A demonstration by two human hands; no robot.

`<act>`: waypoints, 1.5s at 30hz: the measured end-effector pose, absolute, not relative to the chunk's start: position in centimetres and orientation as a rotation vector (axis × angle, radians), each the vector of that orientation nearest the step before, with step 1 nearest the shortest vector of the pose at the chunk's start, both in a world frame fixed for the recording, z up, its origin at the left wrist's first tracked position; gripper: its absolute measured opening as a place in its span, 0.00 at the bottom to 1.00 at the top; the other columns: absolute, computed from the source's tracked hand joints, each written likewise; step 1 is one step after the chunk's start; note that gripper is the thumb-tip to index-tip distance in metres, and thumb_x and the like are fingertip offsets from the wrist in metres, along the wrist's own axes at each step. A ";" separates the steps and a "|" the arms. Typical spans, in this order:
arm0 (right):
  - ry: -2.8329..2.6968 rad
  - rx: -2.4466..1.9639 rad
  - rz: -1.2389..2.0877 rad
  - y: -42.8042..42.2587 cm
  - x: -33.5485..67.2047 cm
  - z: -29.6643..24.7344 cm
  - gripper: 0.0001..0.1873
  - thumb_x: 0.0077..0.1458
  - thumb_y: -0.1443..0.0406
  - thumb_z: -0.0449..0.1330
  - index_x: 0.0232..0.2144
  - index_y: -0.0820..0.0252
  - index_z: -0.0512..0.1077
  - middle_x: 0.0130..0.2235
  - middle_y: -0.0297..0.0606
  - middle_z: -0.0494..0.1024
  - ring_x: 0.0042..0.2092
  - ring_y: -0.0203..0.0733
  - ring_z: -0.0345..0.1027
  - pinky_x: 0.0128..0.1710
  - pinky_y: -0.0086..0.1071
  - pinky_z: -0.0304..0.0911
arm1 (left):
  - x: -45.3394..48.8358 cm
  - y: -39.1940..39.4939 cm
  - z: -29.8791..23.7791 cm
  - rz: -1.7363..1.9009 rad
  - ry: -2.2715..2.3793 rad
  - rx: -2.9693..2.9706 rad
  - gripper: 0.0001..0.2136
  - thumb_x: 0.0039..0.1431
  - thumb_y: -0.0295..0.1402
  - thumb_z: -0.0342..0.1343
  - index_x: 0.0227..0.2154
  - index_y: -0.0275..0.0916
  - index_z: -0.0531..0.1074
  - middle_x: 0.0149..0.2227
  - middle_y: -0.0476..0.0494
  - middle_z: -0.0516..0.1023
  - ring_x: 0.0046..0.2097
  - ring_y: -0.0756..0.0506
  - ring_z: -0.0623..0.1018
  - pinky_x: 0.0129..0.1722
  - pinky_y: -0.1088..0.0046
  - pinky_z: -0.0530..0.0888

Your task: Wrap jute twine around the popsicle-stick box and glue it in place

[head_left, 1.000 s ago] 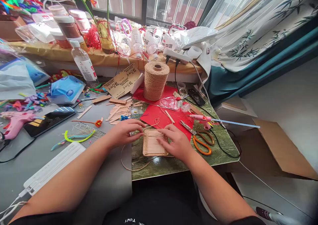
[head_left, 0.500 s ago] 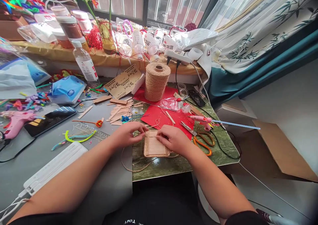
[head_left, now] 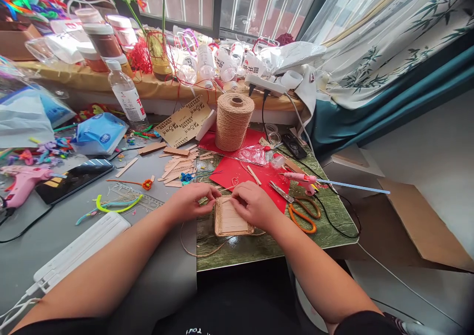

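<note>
A small box-like piece of craft sticks (head_left: 236, 220), edged with jute twine, lies on the green wood-patterned board. My left hand (head_left: 196, 201) is closed in a pinch at its far left corner, on the twine (head_left: 226, 200) there. Opposite, my right hand (head_left: 255, 204) pinches at the far edge, where a strand of the same twine seems to run between both hands; the fingertips partly hide it. A loose length of twine curves out to the left and front of the piece. Beyond stands the big twine spool (head_left: 234, 123).
Right of my hands lie orange-handled scissors (head_left: 304, 214) and a pink glue gun (head_left: 301, 178) with its cord. Red sheets (head_left: 222, 169) spread beneath the spool. Loose craft sticks (head_left: 178, 167), a phone (head_left: 76, 179), another glue gun (head_left: 27, 183) and a white power strip (head_left: 83, 248) are leftward.
My right hand has shifted slightly toward the far edge and left, exposing more of the sticks. My left hand stays at the corner.
</note>
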State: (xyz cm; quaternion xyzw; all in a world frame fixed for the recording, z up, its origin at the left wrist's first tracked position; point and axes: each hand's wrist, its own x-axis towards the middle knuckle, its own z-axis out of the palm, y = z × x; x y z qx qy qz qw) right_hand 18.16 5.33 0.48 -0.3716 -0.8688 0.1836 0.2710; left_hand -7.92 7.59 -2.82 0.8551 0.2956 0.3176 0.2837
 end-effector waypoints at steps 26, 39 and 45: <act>-2.322 -1.086 0.498 5.3 18.0 0.3 0.08 0.68 0.69 0.57 0.35 0.57 0.70 0.35 0.41 0.77 0.40 0.47 0.68 0.44 0.41 0.64 | -7.7 7.6 -2.4 0.786 0.932 2.184 0.04 0.61 0.30 0.55 0.30 0.42 0.69 0.42 0.48 0.85 0.44 0.46 0.84 0.43 0.69 0.78; -2.307 -1.130 0.520 5.5 17.9 0.1 0.07 0.68 0.70 0.57 0.35 0.58 0.71 0.35 0.41 0.77 0.40 0.47 0.68 0.44 0.41 0.64 | -7.5 7.3 -2.2 0.751 1.007 2.201 0.04 0.61 0.30 0.55 0.29 0.42 0.69 0.43 0.49 0.86 0.43 0.47 0.83 0.41 0.70 0.77; -2.312 -1.129 0.518 5.6 17.8 0.0 0.06 0.67 0.71 0.58 0.35 0.58 0.71 0.36 0.42 0.78 0.40 0.47 0.69 0.44 0.41 0.65 | -7.4 7.4 -2.5 0.757 1.024 2.215 0.04 0.61 0.30 0.55 0.30 0.42 0.70 0.43 0.50 0.85 0.43 0.47 0.83 0.42 0.70 0.77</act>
